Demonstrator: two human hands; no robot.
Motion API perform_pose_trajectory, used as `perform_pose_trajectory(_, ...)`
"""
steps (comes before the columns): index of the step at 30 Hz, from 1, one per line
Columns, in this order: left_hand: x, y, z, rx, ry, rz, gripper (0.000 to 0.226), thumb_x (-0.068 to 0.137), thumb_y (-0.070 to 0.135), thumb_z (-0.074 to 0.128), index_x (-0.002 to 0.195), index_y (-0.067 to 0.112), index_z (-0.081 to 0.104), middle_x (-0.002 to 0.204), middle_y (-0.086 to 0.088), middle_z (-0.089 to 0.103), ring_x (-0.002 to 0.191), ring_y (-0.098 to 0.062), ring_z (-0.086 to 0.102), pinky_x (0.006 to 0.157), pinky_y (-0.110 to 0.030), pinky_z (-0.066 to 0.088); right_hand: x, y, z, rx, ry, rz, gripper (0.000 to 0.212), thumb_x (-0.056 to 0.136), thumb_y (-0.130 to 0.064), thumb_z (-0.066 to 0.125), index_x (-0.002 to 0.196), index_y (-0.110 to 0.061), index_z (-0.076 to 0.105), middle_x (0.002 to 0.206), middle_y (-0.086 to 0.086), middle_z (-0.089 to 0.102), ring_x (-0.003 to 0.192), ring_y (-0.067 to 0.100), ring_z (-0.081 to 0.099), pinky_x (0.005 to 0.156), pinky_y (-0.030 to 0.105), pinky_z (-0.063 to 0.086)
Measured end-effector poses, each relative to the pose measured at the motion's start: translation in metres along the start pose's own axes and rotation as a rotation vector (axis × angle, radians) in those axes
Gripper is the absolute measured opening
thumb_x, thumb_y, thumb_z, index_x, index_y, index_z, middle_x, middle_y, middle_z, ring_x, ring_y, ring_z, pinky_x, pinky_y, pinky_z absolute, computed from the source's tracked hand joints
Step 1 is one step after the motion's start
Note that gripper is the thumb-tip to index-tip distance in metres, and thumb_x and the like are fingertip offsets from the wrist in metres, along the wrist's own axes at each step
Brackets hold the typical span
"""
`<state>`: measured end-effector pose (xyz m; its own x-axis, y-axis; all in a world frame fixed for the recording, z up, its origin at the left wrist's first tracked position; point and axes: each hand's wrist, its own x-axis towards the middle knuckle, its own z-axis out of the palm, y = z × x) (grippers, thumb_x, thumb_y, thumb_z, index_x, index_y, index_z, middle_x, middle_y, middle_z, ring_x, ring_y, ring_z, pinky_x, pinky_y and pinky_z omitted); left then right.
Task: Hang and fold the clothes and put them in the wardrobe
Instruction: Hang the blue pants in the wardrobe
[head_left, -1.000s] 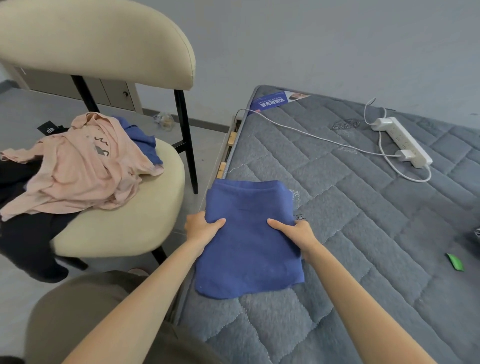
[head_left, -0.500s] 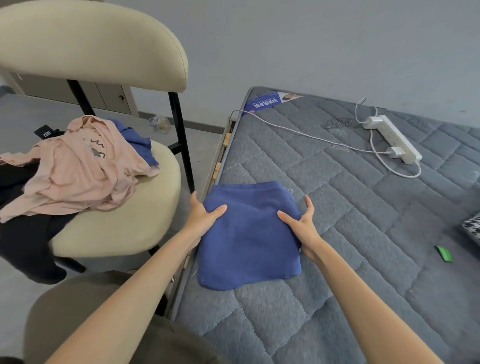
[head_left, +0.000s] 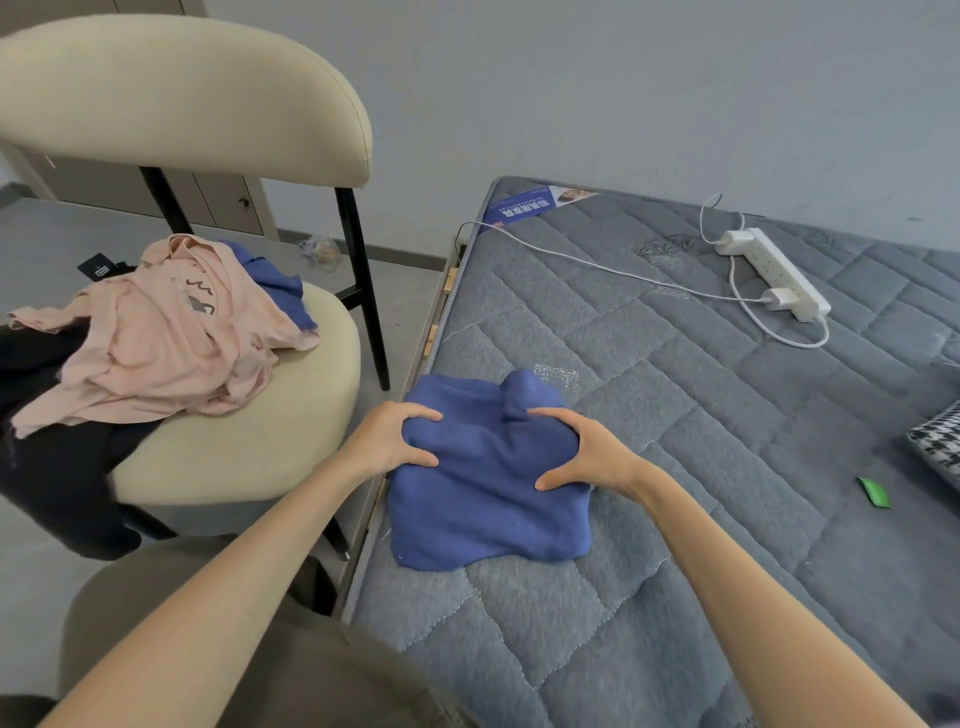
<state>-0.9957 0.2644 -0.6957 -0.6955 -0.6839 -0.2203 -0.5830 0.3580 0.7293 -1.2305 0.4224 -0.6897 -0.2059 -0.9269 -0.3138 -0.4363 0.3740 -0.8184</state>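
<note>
1. Close before the person, the folded blue garment lies at the edge of the mattress, its long axis running away from them.
2. Left hand and right hand clutch its opposite sides, equally near.
3. Beyond, its bunched far end points toward the wall.

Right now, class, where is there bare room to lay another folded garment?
Free: the mattress between the blue garment and the power strip, and between that garment and the green scrap. Crowded: the chair seat, piled with a pink shirt and dark clothes.
</note>
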Motion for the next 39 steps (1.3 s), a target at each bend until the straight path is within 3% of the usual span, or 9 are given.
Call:
perform_pose_trajectory(6, -0.006, 0.006, 0.002, 0.112, 0.090, 0.108, 0.004, 0.082, 0.015, 0.069, 0.083, 0.014, 0.074, 0.087, -0.002, 0.071, 0.081, -0.016, 0.062, 0.061, -0.011, 0.038, 0.000, 0.002, 0.000, -0.297, 0.223, 0.011, 0.043, 0.062, -0.033, 0.086, 0.100, -0.026, 0.067, 0.093, -0.008, 0.064, 0.099, 0.016, 0.058, 0.077, 0.021, 0.041)
perform_pose_trajectory(10, -0.006, 0.010, -0.001, 0.173, 0.157, 0.104, 0.018, 0.087, 0.021, 0.066, 0.083, 0.004, 0.070, 0.092, -0.016, 0.051, 0.093, -0.025, 0.051, 0.064, -0.021, 0.028, -0.006, 0.005, -0.004, -0.383, 0.332, -0.059, 0.033, 0.069, -0.037, 0.082, 0.093, -0.019, 0.068, 0.113, -0.009, 0.037, 0.113, 0.015, 0.031, 0.088, 0.025, 0.034)
perform_pose_trajectory(14, -0.003, 0.023, -0.014, -0.066, 0.147, 0.029, 0.020, 0.092, 0.023, 0.059, 0.100, 0.007, 0.068, 0.116, -0.006, 0.054, 0.117, -0.021, 0.048, 0.075, -0.008, 0.033, -0.014, -0.006, -0.014, 0.074, 0.334, -0.002, 0.028, 0.074, -0.030, 0.080, 0.093, -0.016, 0.065, 0.108, -0.008, 0.061, 0.104, 0.012, 0.058, 0.081, 0.022, 0.047)
perform_pose_trajectory(17, -0.004, 0.037, -0.018, -0.398, 0.107, -0.093, 0.023, 0.094, 0.034, 0.055, 0.111, 0.022, 0.063, 0.107, 0.003, 0.065, 0.098, -0.013, 0.060, 0.069, -0.012, 0.043, -0.017, -0.014, -0.017, 0.350, 0.358, 0.014, 0.038, 0.075, -0.030, 0.079, 0.100, -0.010, 0.059, 0.094, 0.001, 0.066, 0.083, 0.006, 0.067, 0.062, 0.016, 0.050)
perform_pose_trajectory(24, -0.002, 0.033, 0.022, -0.431, 0.235, -0.198, 0.034, 0.097, 0.033, 0.049, 0.120, 0.009, 0.057, 0.109, -0.001, 0.060, 0.093, -0.012, 0.053, 0.072, -0.019, 0.037, -0.016, 0.003, -0.013, 0.499, 0.369, 0.176, 0.066, 0.073, -0.039, 0.079, 0.123, -0.023, 0.040, 0.117, 0.000, 0.056, 0.096, 0.012, 0.063, 0.069, 0.021, 0.052)
perform_pose_trajectory(29, -0.005, 0.013, 0.056, -0.389, 0.335, -0.287, 0.037, 0.096, 0.025, 0.051, 0.128, 0.008, 0.041, 0.122, -0.013, 0.052, 0.112, -0.027, 0.051, 0.085, -0.028, 0.039, -0.015, 0.021, 0.006, 0.107, 0.460, 0.238, 0.062, 0.081, -0.028, 0.074, 0.132, -0.021, 0.041, 0.129, 0.006, 0.052, 0.114, 0.023, 0.052, 0.099, 0.037, 0.045)
perform_pose_trajectory(32, -0.011, 0.014, 0.065, -0.062, 0.483, -0.209, 0.050, 0.095, 0.025, 0.050, 0.140, 0.013, 0.035, 0.140, -0.013, 0.036, 0.129, -0.030, 0.035, 0.105, -0.037, 0.030, -0.012, 0.009, 0.013, -0.287, 0.566, -0.068, 0.054, 0.081, -0.012, 0.064, 0.133, -0.021, 0.052, 0.141, 0.002, 0.044, 0.132, 0.023, 0.035, 0.110, 0.036, 0.027)
perform_pose_trajectory(34, -0.012, 0.021, 0.071, 0.179, 0.486, -0.030, 0.049, 0.097, 0.027, 0.045, 0.143, 0.018, 0.034, 0.148, -0.007, 0.029, 0.138, -0.027, 0.024, 0.112, -0.042, 0.020, -0.005, -0.006, 0.022, -0.497, 0.428, -0.252, 0.051, 0.082, -0.006, 0.058, 0.131, -0.020, 0.057, 0.146, 0.001, 0.042, 0.139, 0.021, 0.029, 0.116, 0.040, 0.011)
perform_pose_trajectory(39, -0.011, 0.023, 0.096, 0.556, 0.241, 0.071, 0.050, 0.103, 0.034, 0.023, 0.151, 0.025, 0.013, 0.159, 0.005, 0.008, 0.146, -0.016, -0.002, 0.116, -0.047, -0.006, 0.010, -0.001, 0.050, -1.002, 0.216, -0.134, 0.049, 0.103, -0.039, 0.026, 0.150, -0.029, 0.023, 0.159, -0.004, 0.015, 0.147, 0.020, 0.006, 0.115, 0.049, -0.007)
